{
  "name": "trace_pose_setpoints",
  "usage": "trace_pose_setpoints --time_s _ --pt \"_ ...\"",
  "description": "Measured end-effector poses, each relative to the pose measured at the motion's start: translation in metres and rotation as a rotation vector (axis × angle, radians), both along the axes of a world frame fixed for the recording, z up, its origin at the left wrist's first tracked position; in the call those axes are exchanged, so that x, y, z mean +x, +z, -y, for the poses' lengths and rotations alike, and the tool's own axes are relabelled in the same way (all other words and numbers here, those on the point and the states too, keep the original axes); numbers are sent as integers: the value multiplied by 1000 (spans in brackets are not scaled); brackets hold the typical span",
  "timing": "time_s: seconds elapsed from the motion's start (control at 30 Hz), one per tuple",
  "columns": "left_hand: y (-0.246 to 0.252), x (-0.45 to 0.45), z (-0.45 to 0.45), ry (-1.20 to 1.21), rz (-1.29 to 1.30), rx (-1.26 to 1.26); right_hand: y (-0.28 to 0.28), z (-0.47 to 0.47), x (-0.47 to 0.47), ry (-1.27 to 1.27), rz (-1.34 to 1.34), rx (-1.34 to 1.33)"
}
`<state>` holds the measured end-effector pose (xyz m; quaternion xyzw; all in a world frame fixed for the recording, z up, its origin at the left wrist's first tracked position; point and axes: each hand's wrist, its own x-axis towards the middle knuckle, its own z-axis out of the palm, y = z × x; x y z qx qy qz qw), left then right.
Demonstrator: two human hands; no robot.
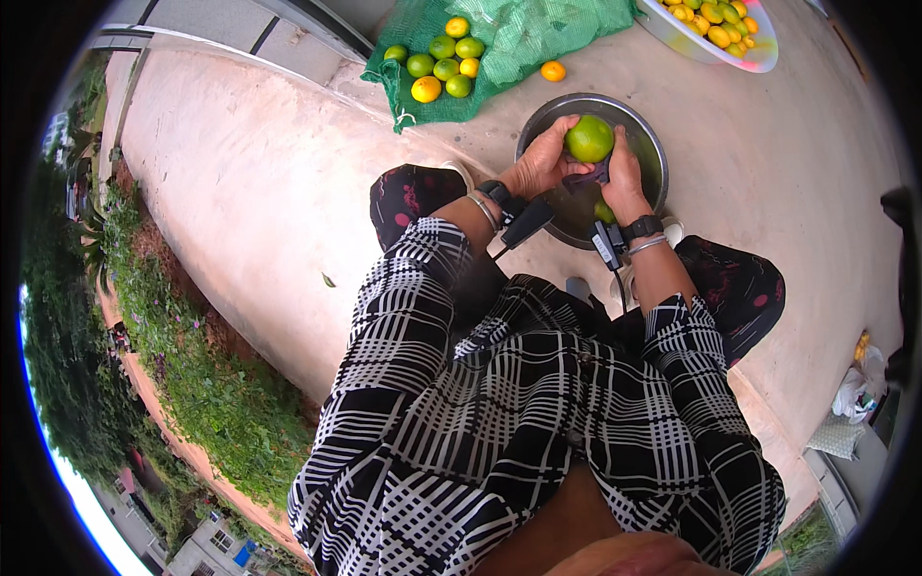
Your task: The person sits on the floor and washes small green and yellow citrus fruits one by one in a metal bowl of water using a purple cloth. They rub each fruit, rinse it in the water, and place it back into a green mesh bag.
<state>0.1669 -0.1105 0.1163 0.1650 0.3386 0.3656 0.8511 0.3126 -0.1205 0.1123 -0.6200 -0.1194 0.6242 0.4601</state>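
Both of my hands hold one large green citrus fruit [589, 139] above a round metal basin [657, 155]. On its left side is my left hand [545, 157], fingers curled beneath the fruit. My right hand [624, 171] presses against the fruit's right side. A dark wet cloth [594, 175] is bunched under the fruit between both hands. Lower in the basin, another green fruit [605, 212] shows partly beside my right wrist. Dark straps with small devices sit on both wrists.
Several green and orange citrus fruits [442, 47] lie on a green mesh sack [497, 79] beyond the basin. A single orange fruit [553, 70] rests on the concrete floor. At the upper right stands a plastic tub [655, 25] of yellow-green fruits. Plants [209, 389] border the paving at left.
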Motion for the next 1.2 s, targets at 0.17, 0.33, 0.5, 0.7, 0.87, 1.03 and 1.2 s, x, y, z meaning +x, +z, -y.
trace_pose_setpoints --time_s 0.17,0.33,0.5,0.7,0.87,1.03,1.2 --pt "3 -2 -5 -105 -206 5 -3 -6 4 9 61 55" --pt "0 2 -6 -138 -444 176 -5 -7 7 57 152 66" --pt "-6 0 -7 23 -335 -13 2 -11 10 91 164 158" --pt "-9 -5 -16 143 -243 -68 14 -9 10 254 -80 370" --pt "-4 -6 -15 132 -202 30 20 -3 5 394 63 508" --pt "-1 -11 -16 41 -246 42 18 -2 6 421 104 465" --pt "-1 -9 -17 80 -74 -4 14 0 8 325 -77 444"
